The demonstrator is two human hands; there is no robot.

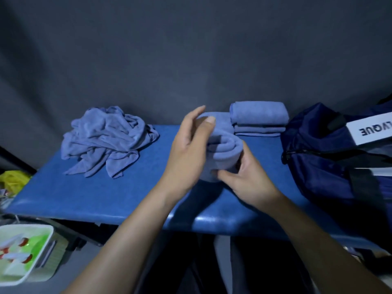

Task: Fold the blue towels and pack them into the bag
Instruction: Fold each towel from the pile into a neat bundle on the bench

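A soft blue terry towel, doubled over into a thick roll (pixel 222 149), sits held above the middle of the padded blue vinyl bench (pixel 127 198). The right hand (pixel 248 177) grips its near end, thumb and fingers curled around the fold, while the left hand (pixel 188 149) lies against its left side with fingers nearly straight and the thumb laid over the top, steadying rather than clenching. Just behind it, at the bench's far edge, a neat stack of folded blue towels (pixel 258 118) rests; how many it holds is hard to tell. To the left, well apart, a crumpled heap of unfolded blue towels (pixel 106 141) waits. The dark navy fabric bag with a white lettered strap (pixel 339 151) lies on the right end of the bench, and whether any towel is already inside cannot be seen. By this showing the work seems partway: some folding done, a heap left, packing apparently not begun. A dark grey wall (pixel 191 49) stands behind; a white plastic tub (pixel 23 253) sits low at left, with a yellow bag (pixel 12 179) beyond.
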